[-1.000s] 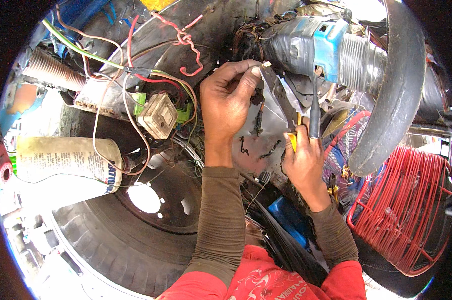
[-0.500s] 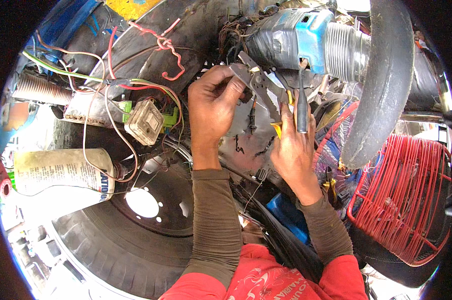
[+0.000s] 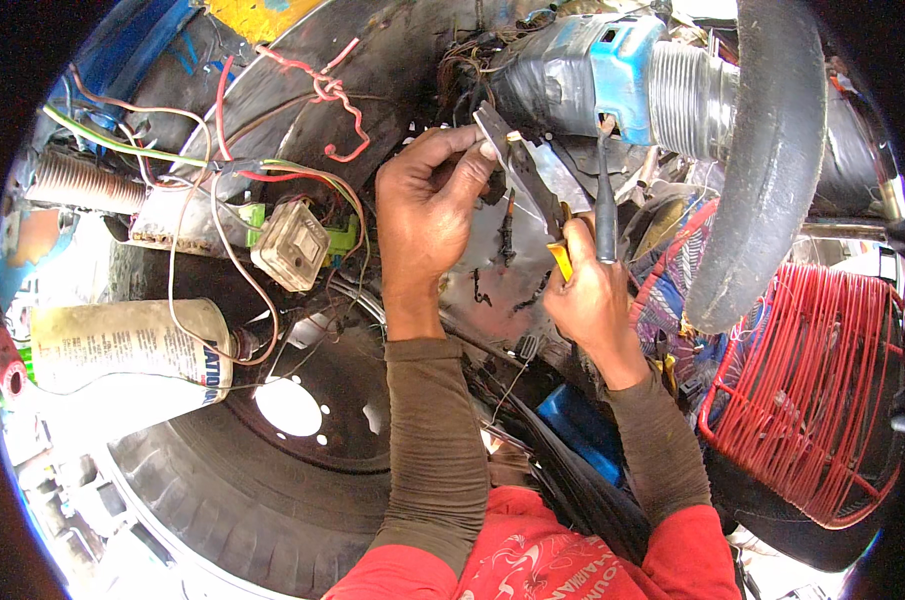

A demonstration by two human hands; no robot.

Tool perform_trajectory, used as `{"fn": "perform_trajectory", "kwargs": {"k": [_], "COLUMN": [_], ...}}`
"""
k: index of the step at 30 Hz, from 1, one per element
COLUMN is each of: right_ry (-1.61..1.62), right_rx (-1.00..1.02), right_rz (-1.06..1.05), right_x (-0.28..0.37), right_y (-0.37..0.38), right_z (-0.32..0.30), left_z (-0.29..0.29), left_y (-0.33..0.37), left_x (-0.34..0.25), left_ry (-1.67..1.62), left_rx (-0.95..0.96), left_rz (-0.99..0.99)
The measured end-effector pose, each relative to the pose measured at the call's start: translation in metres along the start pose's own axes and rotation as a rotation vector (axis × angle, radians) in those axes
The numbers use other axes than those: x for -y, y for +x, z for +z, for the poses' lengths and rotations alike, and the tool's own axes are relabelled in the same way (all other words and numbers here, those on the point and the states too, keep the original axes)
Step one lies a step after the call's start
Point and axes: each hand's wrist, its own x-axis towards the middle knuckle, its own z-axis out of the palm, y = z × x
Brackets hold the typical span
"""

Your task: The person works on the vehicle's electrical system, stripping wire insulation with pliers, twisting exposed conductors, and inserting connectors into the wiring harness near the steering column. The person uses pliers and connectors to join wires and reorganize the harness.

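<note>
My right hand (image 3: 594,305) is closed round the yellow handles of a dark wire stripper (image 3: 533,185). The tool slants up and left, and I see it nearly edge-on. Beside its jaw end, my left hand (image 3: 420,205) is closed, thumb against index finger. What it pinches is too small and hidden to name. A lever with a grey handle (image 3: 605,215) hangs just above my right hand, below a blue bracket (image 3: 624,70) on a taped column.
Red and pale loose wires (image 3: 334,90) hang at the upper left near a dirty square box (image 3: 291,245). Below are a white canister (image 3: 132,345) and a large tire (image 3: 232,510). A black steering wheel rim (image 3: 762,190) and a red corded seat (image 3: 802,400) stand on the right.
The wire stripper has turned from showing its flat side to nearly edge-on. My right hand has rotated with it and shifted slightly. My left hand stays almost in place.
</note>
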Motion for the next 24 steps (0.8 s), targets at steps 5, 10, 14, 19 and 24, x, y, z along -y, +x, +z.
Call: {"fn": "perform_trajectory", "kwargs": {"k": [5,10,14,19,24], "right_ry": [-0.002,-0.128,-0.125,-0.001,-0.222], "right_rx": [-0.007,0.038,0.069,0.036,0.016], "right_rz": [-0.035,-0.063,-0.022,-0.010,-0.063], "right_x": [-0.003,0.004,0.002,-0.005,-0.002], "right_y": [0.003,-0.001,0.000,0.003,0.000], "right_z": [0.000,-0.004,-0.003,-0.003,-0.010], "left_z": [0.001,0.001,0.001,0.000,-0.003], "left_y": [0.000,-0.001,-0.001,-0.001,-0.002], "left_x": [0.000,-0.001,-0.002,-0.005,-0.008], "left_ry": [0.034,0.021,0.019,0.005,0.067], "left_rx": [-0.039,-0.039,-0.038,-0.022,-0.013], "left_rz": [-0.037,-0.057,-0.107,-0.086,-0.088]}}
